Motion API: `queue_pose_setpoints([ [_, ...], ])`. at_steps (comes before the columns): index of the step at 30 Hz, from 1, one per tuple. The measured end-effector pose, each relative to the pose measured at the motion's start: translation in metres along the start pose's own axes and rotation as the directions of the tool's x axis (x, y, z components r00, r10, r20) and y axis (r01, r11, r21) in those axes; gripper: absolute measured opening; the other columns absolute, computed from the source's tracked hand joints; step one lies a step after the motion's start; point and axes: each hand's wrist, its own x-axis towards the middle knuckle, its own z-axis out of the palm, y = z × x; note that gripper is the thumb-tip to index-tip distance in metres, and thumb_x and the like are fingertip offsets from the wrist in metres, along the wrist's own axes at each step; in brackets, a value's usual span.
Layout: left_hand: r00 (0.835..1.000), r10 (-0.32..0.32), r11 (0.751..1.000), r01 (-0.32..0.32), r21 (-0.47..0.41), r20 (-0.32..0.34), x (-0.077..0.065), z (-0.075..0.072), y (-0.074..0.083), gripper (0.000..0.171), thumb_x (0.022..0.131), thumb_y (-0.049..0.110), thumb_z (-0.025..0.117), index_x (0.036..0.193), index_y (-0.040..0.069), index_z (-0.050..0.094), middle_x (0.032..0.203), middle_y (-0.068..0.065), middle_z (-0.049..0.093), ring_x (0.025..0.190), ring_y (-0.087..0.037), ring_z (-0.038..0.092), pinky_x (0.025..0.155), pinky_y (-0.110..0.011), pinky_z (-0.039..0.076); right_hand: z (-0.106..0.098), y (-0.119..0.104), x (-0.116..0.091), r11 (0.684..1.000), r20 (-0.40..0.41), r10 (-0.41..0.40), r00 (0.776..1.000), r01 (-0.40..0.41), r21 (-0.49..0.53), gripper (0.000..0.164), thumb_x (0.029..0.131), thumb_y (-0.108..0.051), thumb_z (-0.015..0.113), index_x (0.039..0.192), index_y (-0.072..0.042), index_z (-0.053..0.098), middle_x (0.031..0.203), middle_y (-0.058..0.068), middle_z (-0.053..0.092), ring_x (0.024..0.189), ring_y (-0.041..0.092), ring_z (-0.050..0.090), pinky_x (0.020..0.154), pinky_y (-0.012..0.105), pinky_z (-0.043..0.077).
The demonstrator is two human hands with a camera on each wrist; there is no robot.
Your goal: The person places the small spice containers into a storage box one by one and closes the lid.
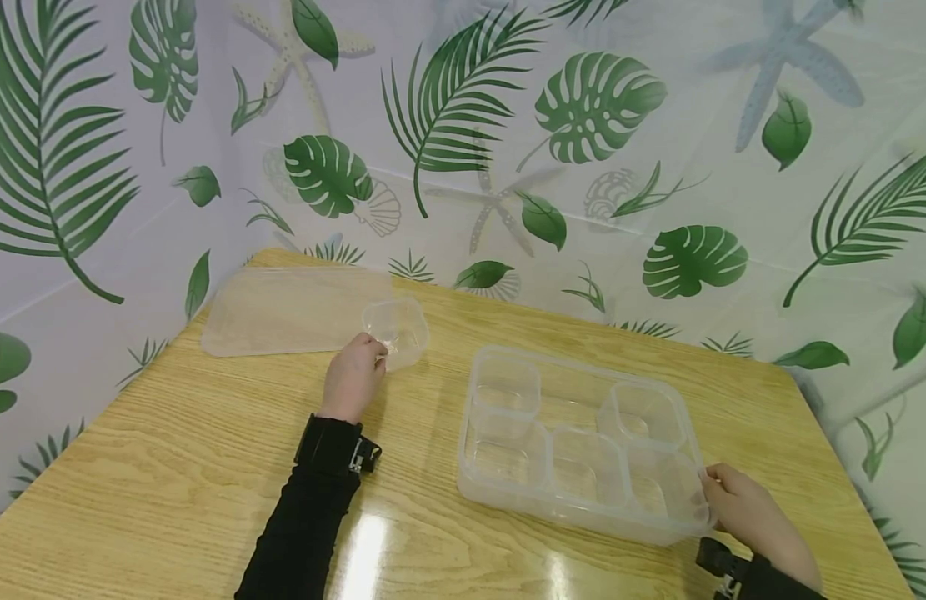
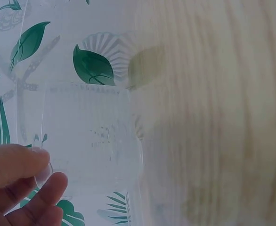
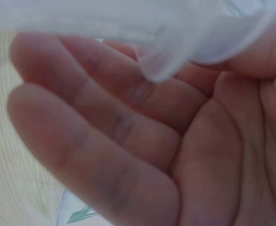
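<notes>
My left hand (image 1: 353,379) pinches the near left edge of a small clear plastic box (image 1: 406,333), which is at the right end of a large flat translucent lid (image 1: 290,308). In the left wrist view, thumb and forefinger grip the box's rounded corner. Farther right stands a big clear storage container (image 1: 583,527) holding several small clear boxes (image 1: 508,383), with a gap in the middle of its back row. At its right end, my right hand (image 1: 755,512) holds the rim; the right wrist view shows curled fingers (image 3: 95,127) below the rim and the thumb over it.
Everything sits on a wood-grain table (image 1: 170,450). A white cloth (image 1: 493,125) printed with green leaves and starfish hangs behind it and at both sides. The table's left edge runs close beside the lid.
</notes>
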Motion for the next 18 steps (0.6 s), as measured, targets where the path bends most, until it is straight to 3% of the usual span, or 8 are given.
queue_pose_setpoints([
  [7,1.000,0.010,1.000,-0.010,0.008,-0.010,-0.002,-0.001,0.001,0.008,0.081,0.003,0.062,0.087,0.001,0.066,0.086,-0.010,0.056,0.070,-0.022,0.056,0.062,-0.030,0.046,0.001,0.001,0.000,1.000,-0.004,0.000,1.000,0.000,-0.001,0.047,0.096,-0.023,0.026,0.116,0.018,0.038,0.095,0.016,0.056,0.077,0.020,0.055,0.062,0.035,0.047],
  [12,0.997,0.043,0.999,-0.043,0.005,-0.068,0.000,0.002,0.001,0.006,0.079,0.002,0.064,0.084,0.001,0.067,0.086,-0.010,0.058,0.071,-0.022,0.058,0.062,-0.030,0.047,0.001,0.002,0.000,1.000,-0.011,-0.009,1.000,0.009,-0.006,0.046,0.096,-0.022,0.026,0.116,0.018,0.038,0.095,0.016,0.056,0.076,0.020,0.056,0.061,0.035,0.047],
  [15,0.991,0.080,0.996,-0.075,0.050,-0.107,0.003,0.019,-0.012,0.007,0.078,0.004,0.065,0.086,0.004,0.067,0.093,-0.008,0.057,0.074,-0.019,0.057,0.064,-0.027,0.046,0.000,0.002,0.000,1.000,-0.008,-0.009,1.000,0.009,-0.004,0.046,0.096,-0.022,0.026,0.117,0.018,0.037,0.095,0.017,0.056,0.076,0.020,0.055,0.061,0.034,0.046],
  [18,0.986,0.102,0.989,-0.086,0.123,-0.130,0.008,0.047,-0.034,0.008,0.081,0.008,0.063,0.089,0.010,0.065,0.104,-0.006,0.053,0.074,-0.014,0.055,0.066,-0.023,0.044,0.000,0.002,0.000,1.000,-0.002,-0.005,1.000,0.005,0.007,0.047,0.096,-0.022,0.026,0.117,0.019,0.037,0.096,0.017,0.056,0.077,0.020,0.055,0.061,0.035,0.047],
])
